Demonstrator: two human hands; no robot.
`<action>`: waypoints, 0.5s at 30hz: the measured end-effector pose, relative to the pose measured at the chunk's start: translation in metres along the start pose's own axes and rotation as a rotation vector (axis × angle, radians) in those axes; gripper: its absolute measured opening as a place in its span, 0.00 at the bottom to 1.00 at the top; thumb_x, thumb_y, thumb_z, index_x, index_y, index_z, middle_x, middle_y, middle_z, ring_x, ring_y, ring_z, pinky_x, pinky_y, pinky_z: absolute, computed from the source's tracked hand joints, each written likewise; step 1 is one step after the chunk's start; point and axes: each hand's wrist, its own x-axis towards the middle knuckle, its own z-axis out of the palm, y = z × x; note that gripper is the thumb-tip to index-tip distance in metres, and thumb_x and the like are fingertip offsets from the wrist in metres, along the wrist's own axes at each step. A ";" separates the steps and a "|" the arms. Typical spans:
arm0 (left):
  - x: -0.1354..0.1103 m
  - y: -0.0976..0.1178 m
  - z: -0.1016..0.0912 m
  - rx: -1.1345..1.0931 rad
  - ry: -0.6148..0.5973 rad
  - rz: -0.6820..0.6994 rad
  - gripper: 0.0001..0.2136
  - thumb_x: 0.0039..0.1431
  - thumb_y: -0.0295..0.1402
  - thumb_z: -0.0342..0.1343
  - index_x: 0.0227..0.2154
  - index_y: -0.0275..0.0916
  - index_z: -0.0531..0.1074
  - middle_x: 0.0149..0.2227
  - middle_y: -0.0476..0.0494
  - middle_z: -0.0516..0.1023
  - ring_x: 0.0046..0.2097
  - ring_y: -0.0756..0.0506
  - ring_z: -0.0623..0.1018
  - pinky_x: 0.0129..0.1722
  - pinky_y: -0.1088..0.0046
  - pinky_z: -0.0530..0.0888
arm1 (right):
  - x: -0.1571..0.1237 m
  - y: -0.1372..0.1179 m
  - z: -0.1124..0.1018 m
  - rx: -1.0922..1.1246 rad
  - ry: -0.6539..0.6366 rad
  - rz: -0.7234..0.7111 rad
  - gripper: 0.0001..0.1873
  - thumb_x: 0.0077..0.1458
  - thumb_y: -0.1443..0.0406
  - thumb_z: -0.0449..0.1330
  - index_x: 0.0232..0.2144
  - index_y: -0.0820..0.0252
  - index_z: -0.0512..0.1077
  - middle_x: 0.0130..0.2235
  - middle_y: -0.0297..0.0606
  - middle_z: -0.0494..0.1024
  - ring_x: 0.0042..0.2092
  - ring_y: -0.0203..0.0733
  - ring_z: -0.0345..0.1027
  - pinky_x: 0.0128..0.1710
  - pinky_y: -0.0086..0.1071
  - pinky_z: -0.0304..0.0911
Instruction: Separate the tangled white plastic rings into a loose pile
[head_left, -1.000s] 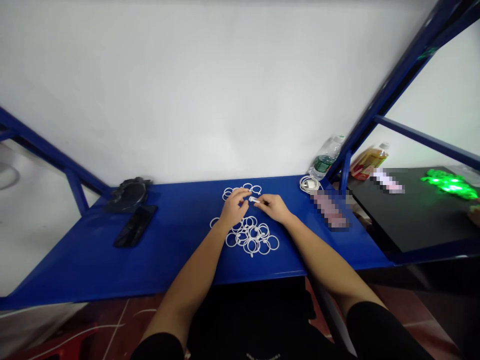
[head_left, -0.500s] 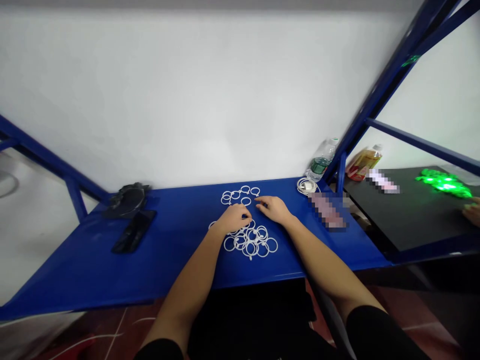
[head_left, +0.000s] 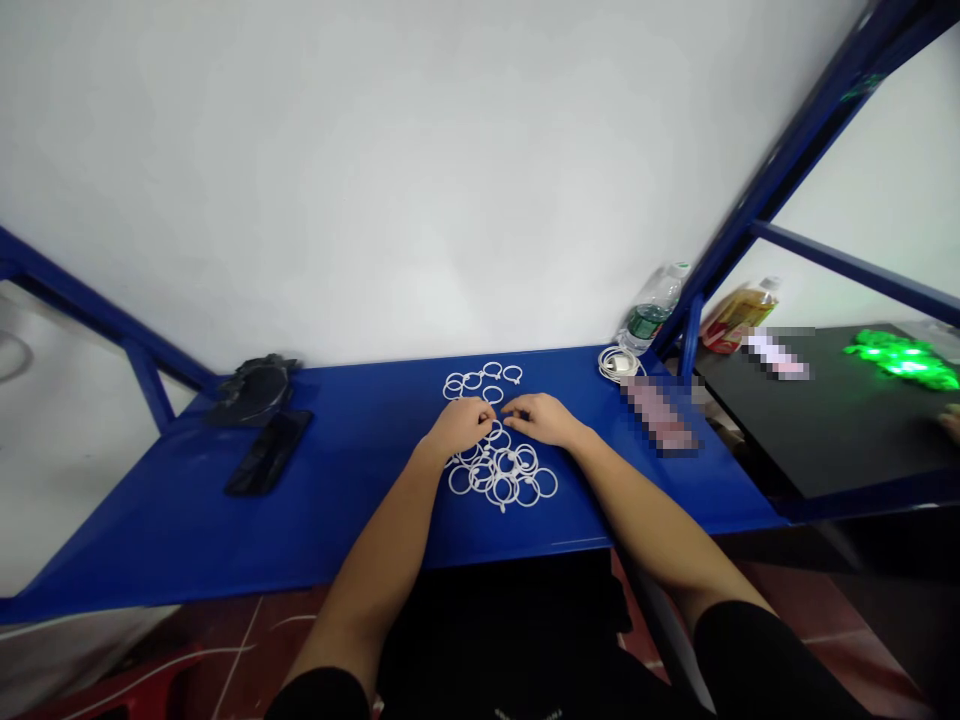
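Note:
My left hand (head_left: 459, 426) is closed in a pinch, its fingertips on a white ring (head_left: 496, 436) at the upper edge of a loose pile. Facing it across a small gap, my right hand (head_left: 541, 418) has its fingers bent and its thumb slightly apart from them, with nothing visible between. Below both hands lies the pile of white rings (head_left: 504, 488), many overlapping and some with a small tab; my left hand hides part of it. Beyond the hands, several more white rings (head_left: 513, 374) are spread in a loose group.
On the blue table (head_left: 360, 500), a black object (head_left: 268, 455) and crumpled dark plastic (head_left: 255, 388) lie left. A white coiled cable (head_left: 619, 364) and water bottle (head_left: 652, 312) stand back right. Beyond the blue frame, a co-worker's hand (head_left: 951, 424) is near glowing green items (head_left: 907, 360).
My left hand has moved away from me, up from the pile, with a ring at its fingertips. My right hand has come left and slightly nearer, towards the left fingertips. The view has shifted slightly.

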 end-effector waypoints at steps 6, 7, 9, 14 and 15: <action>0.000 0.009 0.000 -0.144 0.187 0.031 0.07 0.68 0.31 0.53 0.39 0.40 0.77 0.35 0.47 0.80 0.36 0.46 0.77 0.37 0.70 0.70 | -0.001 -0.008 -0.007 0.134 0.101 -0.031 0.14 0.68 0.61 0.59 0.52 0.56 0.78 0.34 0.34 0.82 0.32 0.37 0.72 0.35 0.29 0.61; 0.000 0.008 0.001 -0.157 0.220 0.053 0.07 0.68 0.31 0.53 0.38 0.40 0.77 0.35 0.47 0.80 0.36 0.46 0.77 0.38 0.70 0.71 | -0.002 -0.009 -0.007 0.154 0.114 -0.031 0.15 0.67 0.60 0.60 0.52 0.56 0.78 0.34 0.34 0.82 0.32 0.37 0.72 0.35 0.29 0.61; 0.001 0.007 0.005 -0.186 0.291 0.079 0.07 0.68 0.31 0.53 0.38 0.40 0.76 0.35 0.46 0.79 0.37 0.47 0.77 0.39 0.70 0.71 | -0.001 -0.008 -0.005 0.183 0.133 -0.018 0.16 0.65 0.58 0.63 0.52 0.57 0.78 0.33 0.33 0.81 0.31 0.36 0.71 0.33 0.29 0.60; 0.004 0.008 0.018 -0.388 0.369 0.067 0.07 0.63 0.33 0.60 0.43 0.40 0.78 0.36 0.47 0.80 0.34 0.48 0.78 0.37 0.71 0.74 | 0.000 0.000 0.003 0.198 0.193 0.008 0.08 0.63 0.60 0.62 0.37 0.59 0.78 0.30 0.32 0.80 0.28 0.34 0.69 0.31 0.27 0.58; 0.004 0.008 0.019 -0.437 0.362 0.064 0.10 0.62 0.33 0.61 0.45 0.40 0.78 0.36 0.47 0.80 0.34 0.49 0.78 0.36 0.72 0.75 | 0.000 0.001 0.004 0.206 0.209 0.012 0.07 0.62 0.62 0.62 0.34 0.59 0.76 0.29 0.32 0.79 0.28 0.34 0.68 0.30 0.27 0.58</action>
